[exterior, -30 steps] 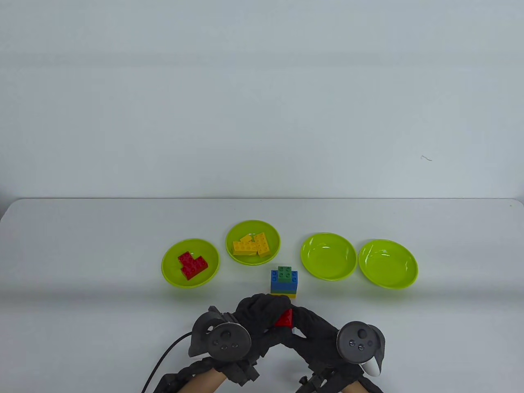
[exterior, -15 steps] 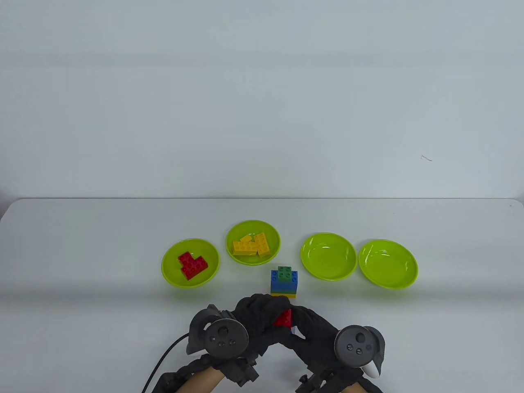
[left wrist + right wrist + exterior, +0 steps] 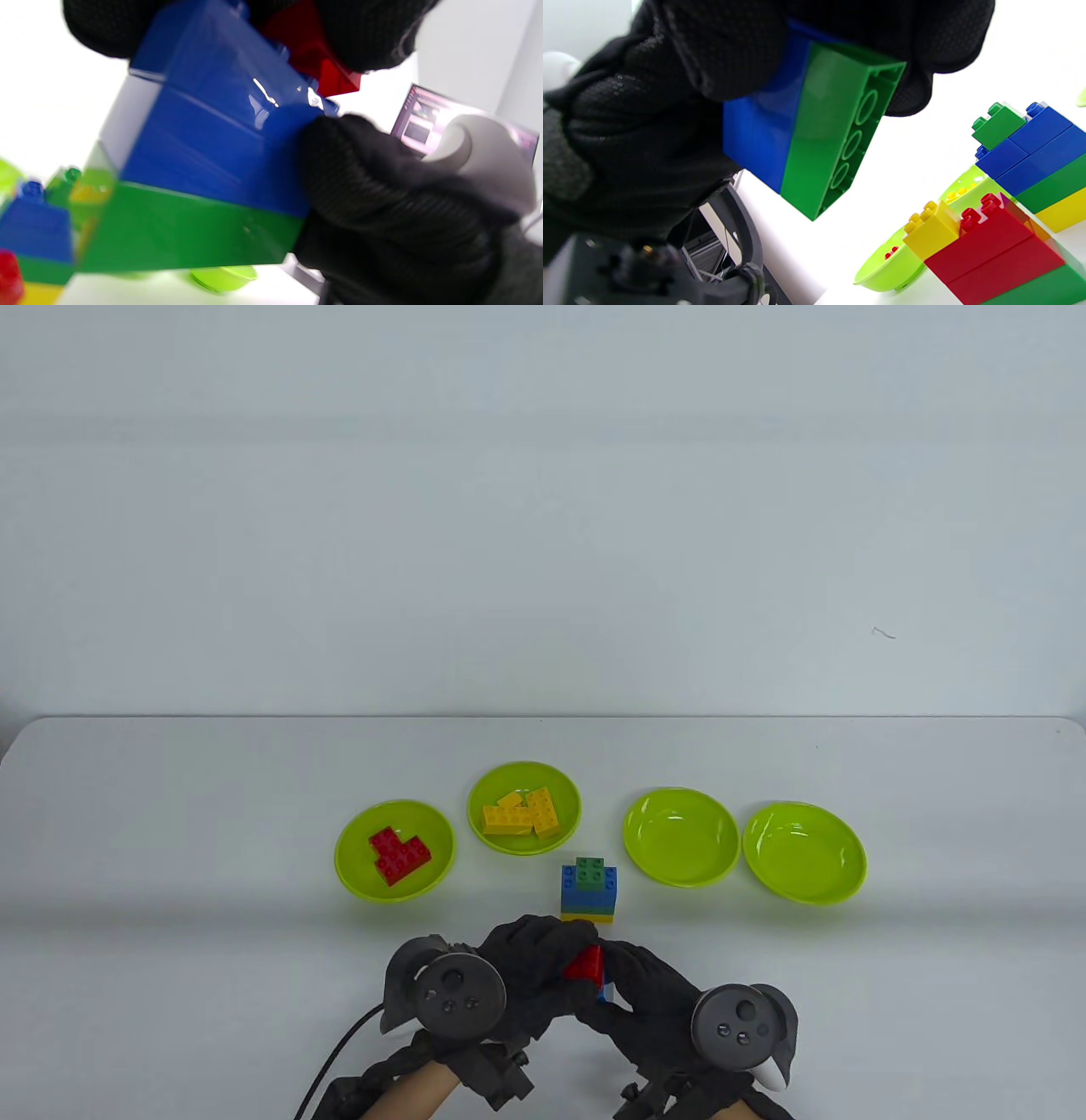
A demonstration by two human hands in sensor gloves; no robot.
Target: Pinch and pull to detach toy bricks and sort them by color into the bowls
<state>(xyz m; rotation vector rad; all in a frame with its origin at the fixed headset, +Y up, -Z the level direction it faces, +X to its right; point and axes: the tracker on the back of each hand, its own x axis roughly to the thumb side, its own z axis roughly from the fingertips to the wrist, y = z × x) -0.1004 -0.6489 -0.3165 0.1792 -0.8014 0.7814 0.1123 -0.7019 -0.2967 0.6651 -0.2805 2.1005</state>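
Near the front edge both gloved hands hold one small brick stack between them. My left hand [image 3: 567, 943] pinches its red top brick [image 3: 588, 964], which is tilted up. My right hand [image 3: 626, 980] grips the blue brick [image 3: 220, 127] and the green brick [image 3: 835, 127] under it. A second stack [image 3: 589, 889] of green, blue, green and yellow stands free on the table behind the hands. A red, yellow and green cluster [image 3: 988, 245] also stands on the table; it shows only in the right wrist view.
Four lime bowls stand in a row. The left bowl [image 3: 349, 867] holds red bricks, the one beside it [image 3: 570, 796] yellow bricks. The two right bowls [image 3: 679, 838] [image 3: 804, 855] hold nothing. A black cable [image 3: 335, 1056] trails off the front edge at the left.
The red brick has tipped up at one edge, and a strip of blue now shows beneath it. My left hand has shifted slightly left. The right hand has barely moved.
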